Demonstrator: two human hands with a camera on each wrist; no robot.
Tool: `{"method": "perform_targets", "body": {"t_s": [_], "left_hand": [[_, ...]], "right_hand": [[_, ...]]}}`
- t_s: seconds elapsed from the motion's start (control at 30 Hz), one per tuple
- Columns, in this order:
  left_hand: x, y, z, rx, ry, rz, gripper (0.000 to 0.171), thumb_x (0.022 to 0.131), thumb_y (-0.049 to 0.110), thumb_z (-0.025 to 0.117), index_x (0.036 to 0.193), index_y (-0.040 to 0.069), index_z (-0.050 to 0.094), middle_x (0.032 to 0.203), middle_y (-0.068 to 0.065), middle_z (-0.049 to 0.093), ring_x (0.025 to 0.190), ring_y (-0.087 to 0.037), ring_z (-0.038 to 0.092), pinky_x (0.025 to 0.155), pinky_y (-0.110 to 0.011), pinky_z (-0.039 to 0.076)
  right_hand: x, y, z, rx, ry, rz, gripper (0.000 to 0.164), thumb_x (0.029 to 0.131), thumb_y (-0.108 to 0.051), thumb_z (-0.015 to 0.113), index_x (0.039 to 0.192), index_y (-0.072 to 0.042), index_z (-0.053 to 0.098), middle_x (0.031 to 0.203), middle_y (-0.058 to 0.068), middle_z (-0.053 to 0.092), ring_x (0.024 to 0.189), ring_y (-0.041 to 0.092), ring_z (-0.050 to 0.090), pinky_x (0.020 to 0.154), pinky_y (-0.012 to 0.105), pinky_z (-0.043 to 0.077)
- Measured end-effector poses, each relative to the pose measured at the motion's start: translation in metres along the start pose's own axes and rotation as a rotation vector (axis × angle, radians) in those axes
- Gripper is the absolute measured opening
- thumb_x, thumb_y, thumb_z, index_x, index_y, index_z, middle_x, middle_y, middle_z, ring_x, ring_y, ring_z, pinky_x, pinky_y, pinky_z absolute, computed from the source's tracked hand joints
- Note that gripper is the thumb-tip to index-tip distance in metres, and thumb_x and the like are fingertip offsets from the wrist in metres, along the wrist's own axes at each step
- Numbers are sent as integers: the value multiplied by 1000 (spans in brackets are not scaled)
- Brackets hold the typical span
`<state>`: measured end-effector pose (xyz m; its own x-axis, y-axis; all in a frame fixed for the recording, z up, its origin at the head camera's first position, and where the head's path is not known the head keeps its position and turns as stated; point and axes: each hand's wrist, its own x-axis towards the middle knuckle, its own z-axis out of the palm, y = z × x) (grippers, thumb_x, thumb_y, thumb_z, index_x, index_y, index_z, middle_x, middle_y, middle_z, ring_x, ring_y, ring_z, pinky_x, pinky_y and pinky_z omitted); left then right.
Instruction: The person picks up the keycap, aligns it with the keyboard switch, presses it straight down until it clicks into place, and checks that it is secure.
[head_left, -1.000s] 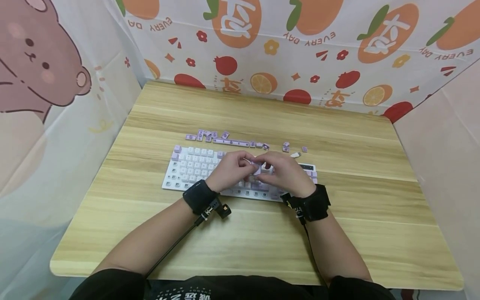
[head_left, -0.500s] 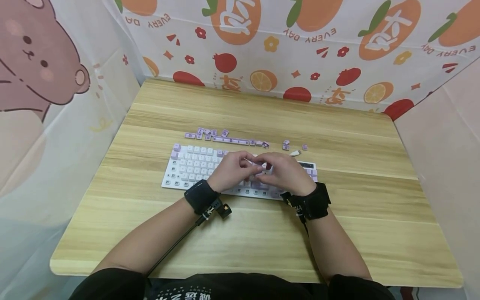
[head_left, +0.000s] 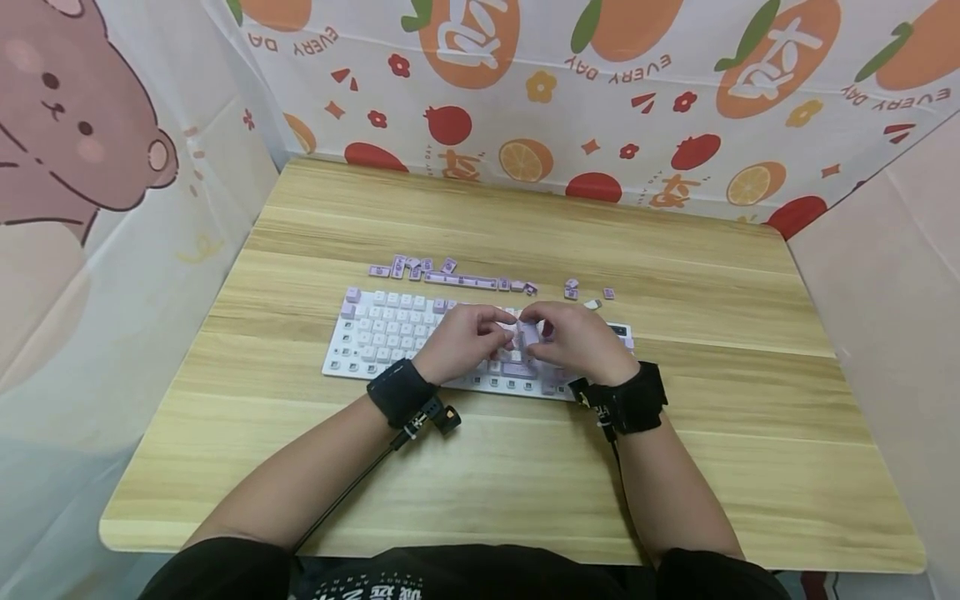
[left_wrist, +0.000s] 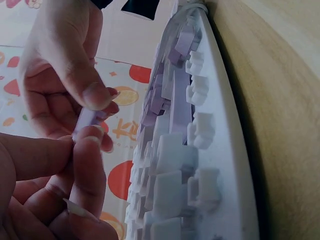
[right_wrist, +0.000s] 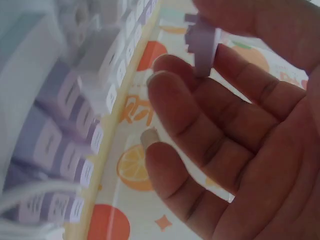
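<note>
My right hand (head_left: 581, 337) pinches a long lilac keycap (right_wrist: 204, 47) between thumb and index finger, its stems showing in the right wrist view; the other fingers are half bent. Facing it from the left is my left hand (head_left: 459, 340), fingers bent, thumb and index tips drawn near each other. In the left wrist view those fingertips overlap the keycap's lower end, and I cannot tell whether they hold anything. Both hands hover above a white keyboard (head_left: 393, 333) with white and lilac keycaps; bare switches show along its left and front edges. The hands hide its right middle part.
Behind the keyboard lies a row of loose lilac keycaps, with a long spacebar (head_left: 461, 282) among them. A few more keycaps (head_left: 571, 293) lie farther right, near a white cable plug (head_left: 592, 305). All this rests on a wooden table (head_left: 480, 500) with patterned curtains behind.
My right hand has moved slightly right, away from the left hand, and the long lilac keycap now shows in its fingers. The left hand has barely moved.
</note>
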<state>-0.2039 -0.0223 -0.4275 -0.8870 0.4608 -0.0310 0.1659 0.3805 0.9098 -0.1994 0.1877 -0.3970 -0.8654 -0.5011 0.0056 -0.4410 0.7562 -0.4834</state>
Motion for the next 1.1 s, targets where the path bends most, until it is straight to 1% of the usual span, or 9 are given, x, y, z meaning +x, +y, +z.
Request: {"method": "perform_targets", "body": {"t_s": [0.1, 0.2, 0.33, 0.5, 0.63, 0.73, 0.87, 0.97, 1.1], "left_hand": [[-1, 1, 0, 29, 2, -6, 20, 95, 12, 62, 114, 9, 69, 76, -4, 69, 57, -16, 54, 54, -26, 40], [-2, 2, 1, 71, 0, -15, 19, 96, 13, 61, 113, 10, 70, 70, -2, 61, 53, -13, 47, 51, -25, 35], [-2, 1, 2, 136, -7, -9, 17, 96, 16, 62, 111, 12, 70, 64, -1, 55, 52, -14, 46, 51, -26, 35], [-1, -1, 4, 189, -15, 21, 14, 93, 23, 68, 104, 15, 72, 60, 1, 54, 50, -14, 47, 49, -26, 34], [-1, -3, 6, 251, -26, 55, 19, 92, 26, 70, 105, 14, 72, 61, 2, 55, 51, -13, 48, 49, -26, 34], [-1, -2, 8, 301, -52, 62, 22, 93, 24, 67, 112, 12, 70, 66, 3, 56, 56, -13, 49, 52, -27, 37], [-3, 1, 9, 336, -83, 64, 24, 94, 16, 64, 118, 11, 68, 78, 3, 60, 68, -14, 53, 60, -29, 43], [-4, 2, 11, 353, -87, 89, 28, 92, 10, 64, 119, 10, 67, 93, 1, 66, 79, -13, 58, 70, -29, 48], [-5, 1, 13, 370, -97, 114, 32, 90, 7, 64, 122, 11, 66, 111, -2, 68, 92, -13, 61, 81, -30, 51]], "right_hand": [[0, 4, 0, -21, -5, 45, 37, 82, -17, 79, 117, -13, 68, 105, 0, 71, 86, 16, 62, 75, 32, 52], [1, 6, 0, -29, -12, 78, 37, 82, -18, 79, 116, -13, 68, 104, 1, 71, 86, 16, 63, 77, 33, 53], [2, 8, 2, -24, -30, 95, 36, 78, -20, 83, 111, -12, 70, 100, 1, 69, 85, 16, 61, 76, 33, 52], [5, 8, 6, -29, -74, 110, 37, 74, -23, 88, 105, -12, 72, 95, -1, 65, 85, 17, 57, 77, 33, 50], [7, 8, 10, -35, -96, 109, 36, 73, -25, 88, 103, -13, 72, 90, -2, 63, 83, 17, 55, 75, 32, 48], [8, 9, 13, -33, -96, 97, 35, 73, -25, 88, 101, -13, 72, 87, -2, 62, 79, 17, 54, 72, 31, 46], [8, 9, 16, -23, -90, 82, 34, 72, -24, 88, 99, -13, 72, 84, -1, 62, 77, 16, 54, 69, 30, 45], [8, 10, 16, -35, -79, 82, 33, 71, -24, 89, 98, -14, 72, 84, -2, 62, 76, 16, 54, 69, 30, 45], [8, 10, 15, -44, -71, 85, 32, 71, -25, 89, 96, -16, 72, 84, -3, 62, 76, 16, 54, 69, 30, 45]]}}
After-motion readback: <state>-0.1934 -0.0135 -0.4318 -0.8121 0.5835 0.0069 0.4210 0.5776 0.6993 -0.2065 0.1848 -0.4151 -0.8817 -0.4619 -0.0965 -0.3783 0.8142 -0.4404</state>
